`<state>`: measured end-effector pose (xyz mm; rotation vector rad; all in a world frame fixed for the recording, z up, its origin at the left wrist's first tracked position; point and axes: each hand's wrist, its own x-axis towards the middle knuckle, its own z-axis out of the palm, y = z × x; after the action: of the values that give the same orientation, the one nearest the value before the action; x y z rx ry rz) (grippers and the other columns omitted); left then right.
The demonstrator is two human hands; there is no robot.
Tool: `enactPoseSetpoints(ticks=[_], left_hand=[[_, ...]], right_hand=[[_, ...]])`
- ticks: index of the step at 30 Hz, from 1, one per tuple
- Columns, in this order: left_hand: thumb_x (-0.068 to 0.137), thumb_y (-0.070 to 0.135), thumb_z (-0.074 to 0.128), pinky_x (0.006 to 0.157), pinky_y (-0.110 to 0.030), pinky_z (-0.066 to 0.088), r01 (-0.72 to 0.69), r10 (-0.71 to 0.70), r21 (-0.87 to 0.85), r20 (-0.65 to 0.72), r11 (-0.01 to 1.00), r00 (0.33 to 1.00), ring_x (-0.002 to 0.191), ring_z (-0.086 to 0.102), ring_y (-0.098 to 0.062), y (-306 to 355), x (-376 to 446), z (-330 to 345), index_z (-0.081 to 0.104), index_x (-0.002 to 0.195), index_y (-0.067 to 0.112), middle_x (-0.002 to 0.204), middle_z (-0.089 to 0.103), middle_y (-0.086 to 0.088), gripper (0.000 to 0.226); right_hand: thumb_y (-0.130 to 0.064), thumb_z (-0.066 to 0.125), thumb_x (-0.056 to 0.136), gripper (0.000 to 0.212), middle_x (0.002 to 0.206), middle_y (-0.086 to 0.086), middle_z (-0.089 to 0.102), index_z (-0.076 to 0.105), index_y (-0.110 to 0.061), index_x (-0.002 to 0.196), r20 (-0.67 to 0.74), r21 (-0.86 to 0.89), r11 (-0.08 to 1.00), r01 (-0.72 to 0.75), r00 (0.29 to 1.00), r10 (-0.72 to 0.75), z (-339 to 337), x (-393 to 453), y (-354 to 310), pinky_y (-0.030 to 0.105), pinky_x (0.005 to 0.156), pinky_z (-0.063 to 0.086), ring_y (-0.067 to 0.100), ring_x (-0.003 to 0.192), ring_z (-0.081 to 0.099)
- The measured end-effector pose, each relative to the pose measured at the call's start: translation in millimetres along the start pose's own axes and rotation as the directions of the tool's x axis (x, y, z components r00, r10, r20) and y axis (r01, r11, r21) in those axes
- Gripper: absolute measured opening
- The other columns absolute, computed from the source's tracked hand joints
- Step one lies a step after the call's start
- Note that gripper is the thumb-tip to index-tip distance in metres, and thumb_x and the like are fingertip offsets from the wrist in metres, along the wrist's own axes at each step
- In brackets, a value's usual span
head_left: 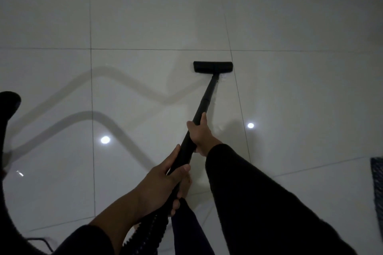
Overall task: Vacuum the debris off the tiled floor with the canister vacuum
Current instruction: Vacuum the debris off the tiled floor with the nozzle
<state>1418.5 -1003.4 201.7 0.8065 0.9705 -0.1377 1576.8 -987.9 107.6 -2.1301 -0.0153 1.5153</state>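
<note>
Both my hands clamped on the wand (pixel 204 100)

My right hand (pixel 200 133) wraps it ahead of my left hand (pixel 160 184); floor head (pixel 213 67) far forward on tiled floor (pixel 145 16).

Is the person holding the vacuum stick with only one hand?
No, both hands grip the black wand: the right hand higher up toward the floor head, the left hand lower down near the hose.

No text, label or number can be read anywhere.

Glossy tile floor (pixel 145 16), matt blk wand (pixel 205 99)
</note>
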Motion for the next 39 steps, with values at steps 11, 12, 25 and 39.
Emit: enactPoseSetpoints(ticks=[11,12,25,39], left_hand=[[0.093,0.033,0.054,0.046,-0.029,0.047,0.008,-0.009,0.039,0.012,0.999,1.0,0.044,0.052,-0.019,-24.5,-19.9,-8.3,0.014,0.142,0.057,0.052,0.053,-0.006,0.067],[0.093,0.032,0.054,0.045,-0.029,0.047,0.017,-0.017,0.029,0.004,0.999,1.0,0.044,0.052,-0.019,-26.3,-18.6,-7.1,0.015,0.141,0.057,0.054,0.053,-0.007,0.067],[0.092,0.036,0.055,0.045,-0.028,0.047,0.065,-0.063,0.029,-0.046,0.997,0.997,0.046,0.053,-0.019,-49.6,-14.3,30.9,0.017,0.14,0.059,0.056,0.055,-0.006,0.065],[0.094,0.033,0.053,0.045,-0.027,0.045,0.096,-0.093,0.12,-0.027,0.988,0.995,0.043,0.05,-0.017,-94.5,-82.9,19.3,0.018,0.141,0.058,0.057,0.05,-0.008,0.063]], right_hand=[[-0.03,0.042,0.099,0.074,0.131,0.014,0.047,-0.011,-0.046,0.148,-0.002,0.065,0.998,0.02,1.0,-0.02,8.8,-23.0,18.5,0.048,0.08,0.054,0.033,0.104,0.057],[-0.03,0.042,0.099,0.074,0.129,0.014,0.048,-0.012,-0.045,0.148,0.0,0.059,0.998,0.017,1.0,-0.017,8.0,-21.1,20.3,0.046,0.078,0.053,0.032,0.1,0.057],[-0.03,0.042,0.097,0.075,0.124,0.012,0.052,-0.01,-0.046,0.148,0.022,-0.008,1.0,-0.011,1.0,0.011,-17.0,-20.4,50.6,0.042,0.073,0.052,0.029,0.1,0.057],[-0.03,0.041,0.096,0.075,0.123,0.008,0.05,-0.011,-0.047,0.147,0.022,0.107,0.993,-0.044,0.999,0.042,21.8,-76.4,115.0,0.045,0.079,0.054,0.03,0.106,0.056]])
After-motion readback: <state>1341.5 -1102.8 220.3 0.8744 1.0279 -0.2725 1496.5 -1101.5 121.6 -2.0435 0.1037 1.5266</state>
